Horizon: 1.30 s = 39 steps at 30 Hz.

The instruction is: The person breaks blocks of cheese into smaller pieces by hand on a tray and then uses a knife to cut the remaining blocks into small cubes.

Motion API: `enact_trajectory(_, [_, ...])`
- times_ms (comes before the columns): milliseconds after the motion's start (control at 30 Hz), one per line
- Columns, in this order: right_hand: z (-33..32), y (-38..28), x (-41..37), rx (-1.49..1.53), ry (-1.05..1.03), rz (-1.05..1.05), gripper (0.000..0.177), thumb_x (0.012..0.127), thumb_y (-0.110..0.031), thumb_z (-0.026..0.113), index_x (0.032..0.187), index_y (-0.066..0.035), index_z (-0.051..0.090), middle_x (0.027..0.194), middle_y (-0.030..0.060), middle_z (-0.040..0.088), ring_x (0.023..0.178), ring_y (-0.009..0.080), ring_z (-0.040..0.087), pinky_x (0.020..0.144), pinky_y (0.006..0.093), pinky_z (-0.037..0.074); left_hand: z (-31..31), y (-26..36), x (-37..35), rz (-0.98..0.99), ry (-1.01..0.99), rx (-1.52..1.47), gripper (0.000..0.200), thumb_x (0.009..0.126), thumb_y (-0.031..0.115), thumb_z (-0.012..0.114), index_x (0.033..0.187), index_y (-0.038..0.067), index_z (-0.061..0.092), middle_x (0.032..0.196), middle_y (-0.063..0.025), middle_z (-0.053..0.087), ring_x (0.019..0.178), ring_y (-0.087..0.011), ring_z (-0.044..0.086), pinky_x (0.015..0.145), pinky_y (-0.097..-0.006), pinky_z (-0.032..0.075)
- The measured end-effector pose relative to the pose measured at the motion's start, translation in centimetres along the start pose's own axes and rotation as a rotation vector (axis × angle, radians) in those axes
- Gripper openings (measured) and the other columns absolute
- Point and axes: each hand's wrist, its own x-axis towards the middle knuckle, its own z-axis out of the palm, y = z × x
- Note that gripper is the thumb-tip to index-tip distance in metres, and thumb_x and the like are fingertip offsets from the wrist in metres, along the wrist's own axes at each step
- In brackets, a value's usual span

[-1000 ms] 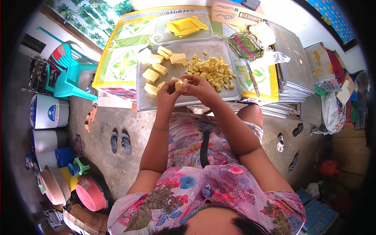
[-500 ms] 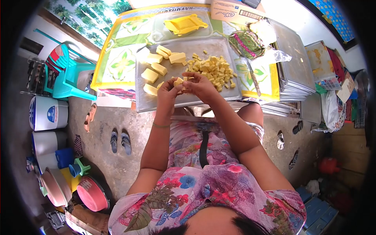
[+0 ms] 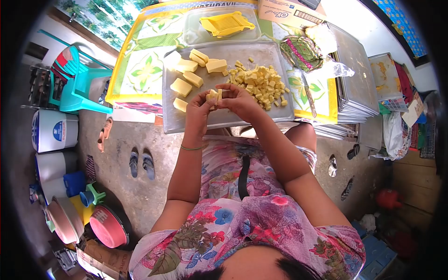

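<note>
Over the near side of a metal tray [image 3: 186,125], my left hand [image 3: 199,107] pinches a small pale-yellow block [image 3: 212,94] that looks like cheese. My right hand [image 3: 239,103] meets it there, its fingers closed on a thin yellow piece [image 3: 220,94] against or just beside the block. Fingertips partly hide both pieces. Larger yellow blocks [image 3: 181,87] lie at the tray's left. A heap of small yellow cubes [image 3: 261,80] spreads over its right half, beyond my right hand.
Behind the tray, a yellow slatted plastic piece [image 3: 227,23] rests on a clear lid or tray. A knife [image 3: 309,97] lies to the right, near a green woven item [image 3: 301,53] and stacked metal trays [image 3: 357,84]. A cardboard box [image 3: 289,11] stands at the back.
The block and the thin piece between my fingers now show more distinctly, with a gap between them. My hands stay almost in place; the view has shifted slightly.
</note>
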Motion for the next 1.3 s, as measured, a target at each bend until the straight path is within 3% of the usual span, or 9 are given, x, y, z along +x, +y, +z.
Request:
enact_trajectory(233, [-0.3, -0.3, 0.3, 0.237, -0.038, 0.062, 0.050, 0.079, 0.007, 0.057, 0.127, 0.000, 0.048, 0.111, 0.0070, 0.055, 0.098, 0.0156, 0.059, 0.088, 0.0352, 0.052, -0.2, 0.1, 0.5, 0.007, 0.054, 0.011, 0.030, 0.086, 0.004, 0.065, 0.114, -0.004, 0.058, 0.099, -0.0081, 0.063, 0.085, -0.0132, 0.061, 0.073, -0.0254, 0.052])
enact_trajectory(333, [-0.2, -0.1, 0.7, 0.268, -0.010, 0.067, 0.043, 0.082, 0.001, 0.060, 0.124, -0.001, 0.049, 0.116, 0.0061, 0.052, 0.100, 0.0146, 0.058, 0.087, 0.0341, 0.051, -0.4, 0.2, 0.8, 0.058, 0.075, 0.150, 0.033, 0.085, 0.004, 0.065, 0.116, -0.004, 0.057, 0.098, -0.0075, 0.063, 0.084, -0.0120, 0.061, 0.073, -0.0235, 0.051])
enact_trajectory(400, [0.3, 0.2, 1.1, 0.124, 0.070, 0.063, 0.038, 0.085, -0.004, 0.061, 0.121, -0.002, 0.050, 0.115, 0.0059, 0.053, 0.098, 0.0145, 0.058, 0.086, 0.0328, 0.051, -0.3, 0.6, 0.7, 0.097, 0.086, 0.329, 0.036, 0.083, 0.002, 0.064, 0.118, -0.005, 0.057, 0.098, -0.0075, 0.063, 0.083, -0.0113, 0.060, 0.073, -0.0226, 0.050])
enact_trajectory(533, [0.8, 1.1, 1.4, -0.058, 0.111, -0.011, 0.039, 0.087, -0.017, 0.067, 0.119, -0.002, 0.051, 0.111, 0.0083, 0.054, 0.095, 0.0168, 0.058, 0.081, 0.0318, 0.051, 0.3, 0.9, 0.6, 0.052, 0.026, 0.199, 0.039, 0.085, 0.002, 0.060, 0.123, -0.005, 0.054, 0.103, -0.0075, 0.062, 0.089, -0.0126, 0.058, 0.079, -0.0250, 0.048])
enact_trajectory(700, [0.1, 0.9, 1.5, 0.135, 0.124, 0.038, 0.033, 0.086, -0.013, 0.065, 0.115, -0.002, 0.053, 0.111, 0.0082, 0.053, 0.094, 0.0168, 0.058, 0.080, 0.0323, 0.052, 0.3, 1.0, 0.5, -0.063, -0.022, -0.118, 0.037, 0.085, 0.000, 0.057, 0.122, -0.005, 0.054, 0.106, -0.0094, 0.061, 0.094, -0.0125, 0.057, 0.083, -0.0245, 0.047])
enact_trajectory(833, [0.6, 0.1, 1.2, 0.134, 0.156, 0.050, 0.030, 0.086, -0.008, 0.064, 0.115, -0.004, 0.054, 0.108, 0.0065, 0.055, 0.089, 0.0150, 0.060, 0.079, 0.0293, 0.051, 0.4, 0.6, 0.6, 0.051, 0.031, -0.035, 0.033, 0.086, -0.001, 0.060, 0.118, -0.003, 0.056, 0.103, -0.0075, 0.061, 0.092, -0.0123, 0.056, 0.082, -0.0245, 0.047])
enact_trajectory(1033, [1.1, -0.7, 0.9, -0.291, 0.134, 0.039, 0.045, 0.079, -0.007, 0.072, 0.119, -0.003, 0.052, 0.103, 0.0068, 0.056, 0.086, 0.0131, 0.059, 0.077, 0.0265, 0.050, 0.2, -0.2, 1.6, 0.098, 0.083, -0.013, 0.027, 0.086, 0.001, 0.064, 0.111, -0.002, 0.059, 0.098, -0.0048, 0.062, 0.086, -0.0122, 0.058, 0.078, -0.0250, 0.048])
enact_trajectory(1233, [0.2, 0.7, 1.6, 0.051, 0.154, -0.087, 0.048, 0.078, -0.010, 0.075, 0.119, -0.004, 0.051, 0.091, 0.0032, 0.058, 0.077, 0.0121, 0.059, 0.071, 0.0241, 0.049, 0.9, 0.7, 1.0, 0.053, 0.074, -0.021, 0.026, 0.087, 0.000, 0.062, 0.113, -0.001, 0.060, 0.100, -0.0065, 0.064, 0.087, -0.0142, 0.061, 0.078, -0.0267, 0.049])
enact_trajectory(1300, [0.2, 0.6, 1.4, -0.018, 0.154, -0.080, 0.046, 0.078, -0.009, 0.075, 0.118, -0.004, 0.052, 0.092, 0.0033, 0.058, 0.077, 0.0119, 0.059, 0.071, 0.0239, 0.050, 0.8, 0.6, 0.9, 0.079, 0.077, 0.083, 0.027, 0.087, 0.000, 0.062, 0.114, -0.001, 0.060, 0.101, -0.0069, 0.064, 0.088, -0.0144, 0.062, 0.078, -0.0273, 0.050])
